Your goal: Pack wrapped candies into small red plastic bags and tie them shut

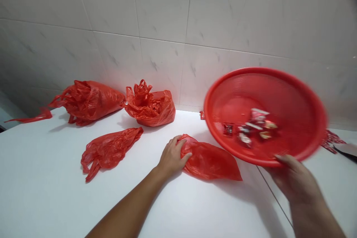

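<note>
My right hand grips the near rim of a round red plastic basket and holds it tilted above the table. Several small wrapped candies lie in the bottom of the basket. My left hand is closed on the left end of a red plastic bag, its thumb and fingers around the edge. This bag lies flat on the table, its pointed end towards the right, partly below the basket. What it holds, if anything, cannot be seen.
Another flat red plastic bag lies to the left. Behind it, against the tiled wall, are a bulging red bag and a crumpled, upright red bag. Red patterned packaging lies at the right of the white table.
</note>
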A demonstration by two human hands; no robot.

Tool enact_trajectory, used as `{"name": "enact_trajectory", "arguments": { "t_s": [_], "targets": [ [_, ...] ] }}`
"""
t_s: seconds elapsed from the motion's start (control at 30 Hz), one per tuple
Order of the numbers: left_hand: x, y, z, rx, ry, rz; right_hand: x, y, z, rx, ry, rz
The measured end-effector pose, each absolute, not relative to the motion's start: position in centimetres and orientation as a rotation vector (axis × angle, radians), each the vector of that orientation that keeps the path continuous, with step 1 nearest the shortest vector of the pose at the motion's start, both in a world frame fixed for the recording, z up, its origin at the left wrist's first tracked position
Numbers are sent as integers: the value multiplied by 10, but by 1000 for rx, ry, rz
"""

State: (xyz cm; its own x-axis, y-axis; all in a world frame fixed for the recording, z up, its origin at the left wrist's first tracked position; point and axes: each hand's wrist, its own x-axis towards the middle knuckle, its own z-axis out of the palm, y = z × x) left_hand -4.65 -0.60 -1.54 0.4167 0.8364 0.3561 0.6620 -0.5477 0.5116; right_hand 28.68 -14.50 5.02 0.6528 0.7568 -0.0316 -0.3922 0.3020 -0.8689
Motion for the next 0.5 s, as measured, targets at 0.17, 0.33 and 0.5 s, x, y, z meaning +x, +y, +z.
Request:
{"name": "enact_trajectory", "arguments": {
  "t_s": [0.17,0.33,0.5],
  "targets": [
    [-48,-1,-17,2268,1286,816,254,-78,23,-926,-482,1050],
    [-51,8,-20,2245,1299,859,256,-66,4,-951,-438,1069],
    [-48,12,-24,2242,1328,842,280,-84,4,-942,-431,1088]
  ]
}}
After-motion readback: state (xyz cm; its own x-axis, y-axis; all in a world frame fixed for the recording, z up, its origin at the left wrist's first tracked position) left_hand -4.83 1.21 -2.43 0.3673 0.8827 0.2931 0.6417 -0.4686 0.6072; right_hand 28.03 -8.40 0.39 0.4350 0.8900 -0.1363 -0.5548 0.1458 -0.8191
